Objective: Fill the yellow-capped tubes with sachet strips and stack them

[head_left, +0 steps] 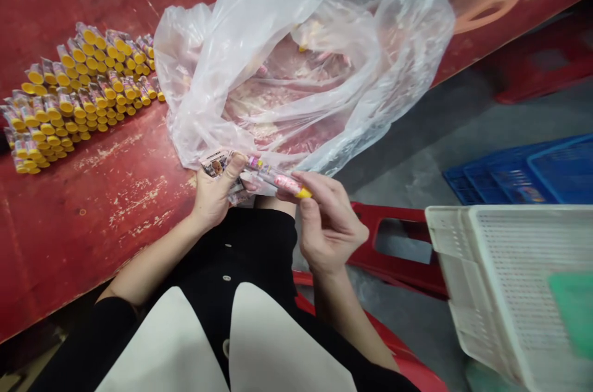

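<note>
My right hand (328,213) is closed on the yellow-capped end of a slim clear tube (285,182) with pink and purple bits in it. The tube's other end reaches my left hand (215,194), which grips printed labels or packaging film (214,165) between thumb and fingers. Whether the left fingers also touch the tube is hard to see. Just beyond both hands lies a large clear plastic bag (259,95), its mouth spread open, with a few pink and yellow pieces inside. To the left, many similar yellow-capped tubes (69,108) are stacked in rows, caps facing me.
The bag and stack lie on a worn red table (120,194). An orange handle (486,9) sticks out behind the bag. At right are a white plastic crate (449,256) with something green in it, blue crates (509,170) and a red stool (398,244).
</note>
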